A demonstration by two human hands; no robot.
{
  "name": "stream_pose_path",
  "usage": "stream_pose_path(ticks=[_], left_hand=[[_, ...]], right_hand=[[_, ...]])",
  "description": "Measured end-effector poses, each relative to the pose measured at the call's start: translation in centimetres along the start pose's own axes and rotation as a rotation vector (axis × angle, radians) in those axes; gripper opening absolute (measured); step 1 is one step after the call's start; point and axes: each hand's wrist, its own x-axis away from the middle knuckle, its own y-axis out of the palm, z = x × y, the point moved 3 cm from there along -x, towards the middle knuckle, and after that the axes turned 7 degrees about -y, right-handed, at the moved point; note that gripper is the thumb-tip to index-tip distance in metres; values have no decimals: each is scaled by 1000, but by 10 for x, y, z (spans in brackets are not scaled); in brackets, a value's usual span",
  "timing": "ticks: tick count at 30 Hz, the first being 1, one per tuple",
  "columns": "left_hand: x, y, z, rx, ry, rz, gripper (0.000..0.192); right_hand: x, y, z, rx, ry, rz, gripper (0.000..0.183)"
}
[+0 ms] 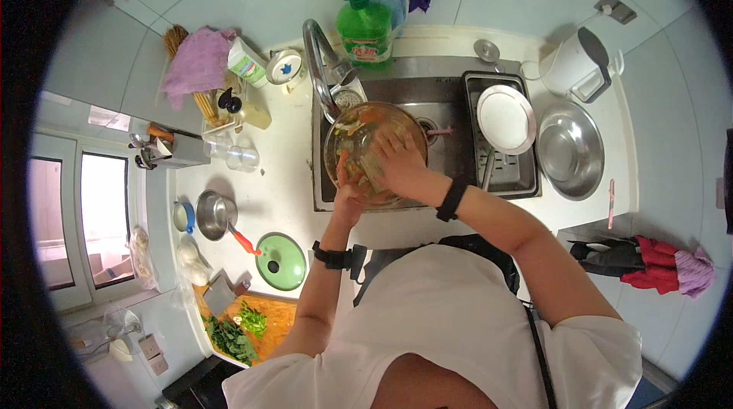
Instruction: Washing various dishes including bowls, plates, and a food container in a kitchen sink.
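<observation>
A round, see-through bowl (413, 117) is held over the left part of the steel sink (446, 151). Orange, green and pale bits of food (366, 117) show in it. My left hand (348, 194) grips the bowl at its lower left side, the thumb up along the wall. My right hand (398, 160) reaches into the bowl from the right, palm down and somewhat blurred. Something pale lies beside its palm; whether the fingers hold any of it is unclear. The chrome faucet (315, 60) arches just beyond the bowl's far left rim.
Right of the bowl, a drain basket (504, 180) holds a white plate (507, 120); a steel basin (571, 148) and electric kettle (575, 63) stand beyond. Green dish soap (365, 31) stands behind. Leftward are a saucepan (215, 214), green lid (280, 261) and cutting board (278, 317) with chopped greens.
</observation>
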Motion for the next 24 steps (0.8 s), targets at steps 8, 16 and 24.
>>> stream_pose_path(ticks=[8,16,24], left_hand=[[-6,-20,-7,-109,150,9,80],[-9,-38,-20,-137,121,75,85],[5,-14,-7,75,116,-27,81]], right_hand=[[-2,-37,-21,-124,80,-341,47],[-22,-10,-9,-453,-98,80,29],[-10,-20,-9,-267,0,-277,34]])
